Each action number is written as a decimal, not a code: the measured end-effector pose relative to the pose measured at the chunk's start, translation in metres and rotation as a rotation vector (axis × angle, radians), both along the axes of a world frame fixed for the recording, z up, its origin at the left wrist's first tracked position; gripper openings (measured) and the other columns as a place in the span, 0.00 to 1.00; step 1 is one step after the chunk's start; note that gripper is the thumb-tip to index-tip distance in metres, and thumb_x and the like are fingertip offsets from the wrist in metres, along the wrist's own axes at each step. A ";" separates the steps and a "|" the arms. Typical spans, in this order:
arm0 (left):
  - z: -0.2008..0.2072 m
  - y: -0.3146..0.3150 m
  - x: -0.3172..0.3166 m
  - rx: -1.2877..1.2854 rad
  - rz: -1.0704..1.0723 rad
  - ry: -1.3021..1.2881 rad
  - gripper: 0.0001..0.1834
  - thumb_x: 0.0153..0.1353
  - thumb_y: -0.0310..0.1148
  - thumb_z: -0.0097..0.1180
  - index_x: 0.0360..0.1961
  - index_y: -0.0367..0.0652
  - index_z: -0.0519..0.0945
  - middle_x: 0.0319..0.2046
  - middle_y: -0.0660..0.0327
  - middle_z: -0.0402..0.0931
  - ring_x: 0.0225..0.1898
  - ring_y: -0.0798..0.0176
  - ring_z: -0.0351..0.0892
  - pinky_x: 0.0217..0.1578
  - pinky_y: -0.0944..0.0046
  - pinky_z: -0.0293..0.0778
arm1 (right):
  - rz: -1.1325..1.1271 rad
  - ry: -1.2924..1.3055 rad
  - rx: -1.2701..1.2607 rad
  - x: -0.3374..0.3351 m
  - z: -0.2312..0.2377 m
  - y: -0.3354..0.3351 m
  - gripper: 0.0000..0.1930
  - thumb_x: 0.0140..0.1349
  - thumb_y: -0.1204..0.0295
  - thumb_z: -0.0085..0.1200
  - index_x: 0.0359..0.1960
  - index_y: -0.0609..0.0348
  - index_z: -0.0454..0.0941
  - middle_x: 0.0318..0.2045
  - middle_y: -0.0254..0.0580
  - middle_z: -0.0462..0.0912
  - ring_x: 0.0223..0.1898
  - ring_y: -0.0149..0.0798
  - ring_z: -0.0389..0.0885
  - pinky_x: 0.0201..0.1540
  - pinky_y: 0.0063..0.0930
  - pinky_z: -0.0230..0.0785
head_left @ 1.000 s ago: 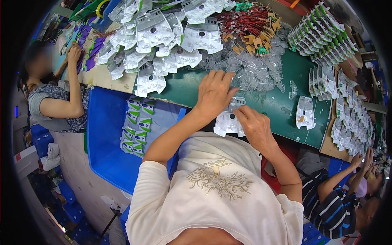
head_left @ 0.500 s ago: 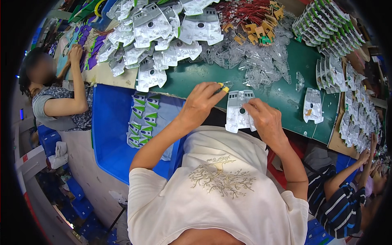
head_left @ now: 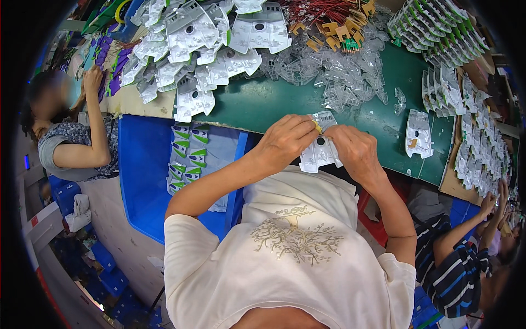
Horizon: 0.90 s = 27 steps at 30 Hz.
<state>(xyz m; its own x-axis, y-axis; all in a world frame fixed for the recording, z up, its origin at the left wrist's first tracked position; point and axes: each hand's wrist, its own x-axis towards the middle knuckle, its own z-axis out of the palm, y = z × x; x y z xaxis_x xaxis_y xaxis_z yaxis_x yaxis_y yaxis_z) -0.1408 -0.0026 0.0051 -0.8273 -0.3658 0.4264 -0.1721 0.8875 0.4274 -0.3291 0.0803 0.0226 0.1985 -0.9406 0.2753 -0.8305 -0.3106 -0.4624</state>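
Observation:
A silver-white moulded plastic panel [head_left: 316, 157] with a round hole is held tilted at the near edge of the green bench, in front of my shirt. My right hand [head_left: 353, 147] is closed, its fingers bent over the panel's right upper side. From the left, my left hand [head_left: 287, 140] reaches onto the panel's upper part with its fingertips pinched together. Yellow covers [head_left: 316, 127] show on its fingertips. The small clear plastic piece in that pinch is hidden behind the fingers now. Both hands' fingertips nearly meet on the panel.
A pile of panels [head_left: 192, 33], clear plastic pieces [head_left: 350, 82] and red wires [head_left: 318, 11] lie at the back. Another panel [head_left: 419, 134] lies to the right, near stacked panels [head_left: 438, 27]. A blue bin [head_left: 145, 186] stands at left. People work on both sides.
My left hand has moved right with the clear plastic piece, onto the panel. The panel has tilted and shifted slightly, and my right hand's fingers have moved up beside the left ones.

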 end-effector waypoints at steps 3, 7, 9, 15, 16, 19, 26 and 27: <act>0.000 -0.002 0.001 0.003 0.004 -0.020 0.15 0.44 0.23 0.57 0.37 0.36 0.80 0.39 0.57 0.76 0.45 0.55 0.76 0.45 0.59 0.71 | -0.085 -0.080 0.044 0.003 0.002 -0.002 0.08 0.47 0.82 0.55 0.31 0.59 0.74 0.29 0.38 0.77 0.26 0.39 0.78 0.25 0.31 0.70; -0.009 0.001 0.000 0.098 0.036 0.105 0.15 0.45 0.22 0.62 0.38 0.37 0.80 0.35 0.58 0.78 0.43 0.55 0.77 0.43 0.60 0.71 | -0.239 -0.110 0.144 0.000 0.010 0.001 0.07 0.48 0.79 0.58 0.30 0.61 0.75 0.31 0.39 0.76 0.27 0.41 0.79 0.27 0.32 0.71; -0.016 0.008 -0.002 0.214 0.092 0.183 0.18 0.44 0.21 0.63 0.40 0.37 0.79 0.35 0.58 0.79 0.42 0.56 0.77 0.42 0.59 0.70 | -0.208 -0.122 0.163 -0.002 0.016 0.007 0.08 0.48 0.78 0.59 0.31 0.61 0.76 0.32 0.40 0.75 0.29 0.42 0.79 0.29 0.33 0.72; -0.017 0.004 -0.006 0.386 0.096 0.302 0.32 0.47 0.18 0.62 0.57 0.40 0.67 0.37 0.61 0.80 0.37 0.56 0.74 0.40 0.60 0.69 | -0.128 -0.129 0.227 -0.002 0.024 0.018 0.14 0.46 0.74 0.62 0.37 0.64 0.78 0.37 0.47 0.74 0.33 0.46 0.78 0.34 0.36 0.72; -0.014 0.001 -0.006 0.360 0.040 0.242 0.32 0.49 0.18 0.60 0.57 0.42 0.66 0.38 0.62 0.80 0.38 0.56 0.74 0.41 0.59 0.67 | -0.122 -0.110 0.234 -0.002 0.024 0.018 0.14 0.46 0.73 0.62 0.37 0.65 0.78 0.38 0.48 0.74 0.34 0.46 0.78 0.34 0.36 0.72; -0.012 -0.003 -0.006 0.297 -0.052 0.097 0.35 0.48 0.18 0.56 0.60 0.47 0.65 0.37 0.64 0.79 0.37 0.58 0.72 0.43 0.60 0.64 | -0.095 -0.063 0.202 -0.004 0.026 0.017 0.12 0.47 0.75 0.61 0.35 0.65 0.78 0.38 0.47 0.74 0.32 0.46 0.78 0.34 0.35 0.72; 0.007 -0.006 -0.007 0.225 -0.121 -0.057 0.39 0.48 0.19 0.52 0.65 0.54 0.62 0.33 0.67 0.78 0.34 0.62 0.70 0.41 0.63 0.62 | -0.083 -0.718 0.389 -0.007 0.047 0.030 0.14 0.51 0.90 0.49 0.39 0.66 0.79 0.36 0.52 0.79 0.34 0.45 0.82 0.36 0.30 0.75; 0.007 -0.006 -0.008 0.226 -0.123 -0.058 0.39 0.48 0.19 0.52 0.65 0.54 0.62 0.33 0.67 0.78 0.34 0.62 0.70 0.41 0.63 0.62 | -0.085 -0.719 0.389 -0.006 0.046 0.032 0.14 0.51 0.90 0.49 0.39 0.66 0.79 0.36 0.52 0.79 0.34 0.45 0.82 0.36 0.30 0.75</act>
